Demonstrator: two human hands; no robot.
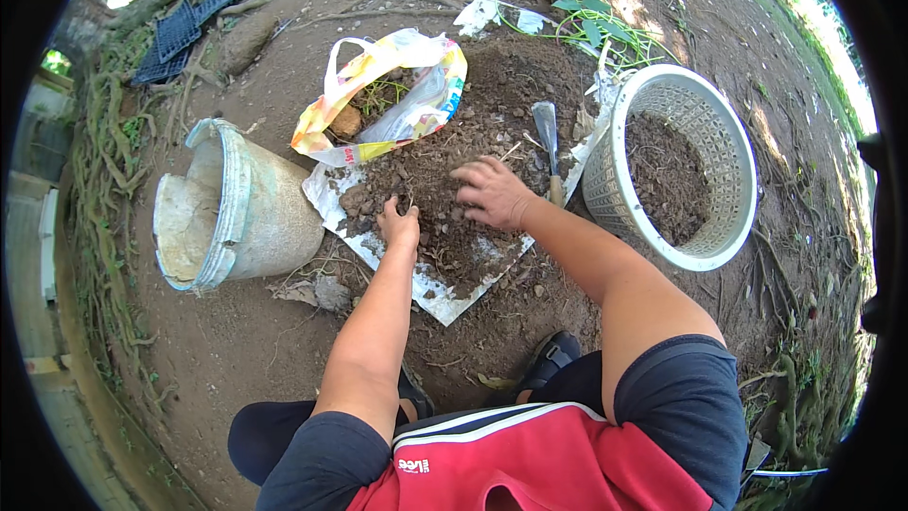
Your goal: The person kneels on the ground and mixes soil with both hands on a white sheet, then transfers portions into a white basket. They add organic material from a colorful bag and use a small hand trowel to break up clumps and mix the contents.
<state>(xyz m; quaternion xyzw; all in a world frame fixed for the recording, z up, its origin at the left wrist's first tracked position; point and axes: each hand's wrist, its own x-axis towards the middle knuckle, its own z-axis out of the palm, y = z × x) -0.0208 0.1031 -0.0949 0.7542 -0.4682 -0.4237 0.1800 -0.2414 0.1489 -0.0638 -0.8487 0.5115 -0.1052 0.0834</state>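
Observation:
A mound of dark, loose soil (pixel 445 170) is heaped on a white plastic sheet (pixel 371 248) in front of me. My left hand (pixel 398 224) rests at the mound's near left side, thumb and fingers apart, with the fingertips partly hidden by soil. On the right, my right hand (pixel 494 194) lies over the soil with its fingers spread, gripping nothing visible. Just beyond it, a trowel (pixel 546 137) with a metal blade and wooden handle lies on the sheet's right side. A colourful plastic bag (pixel 416 61) stands open behind the mound, holding plants and a brown lump.
A broken whitish bucket (pixel 274 208) lies tipped at left. At right stands a white lattice basket (pixel 689 255) with soil inside. Green leafy cuttings (pixel 605 24) lie at the back, black seedling trays (pixel 175 33) at far left. Tree roots (pixel 109 227) line the left side.

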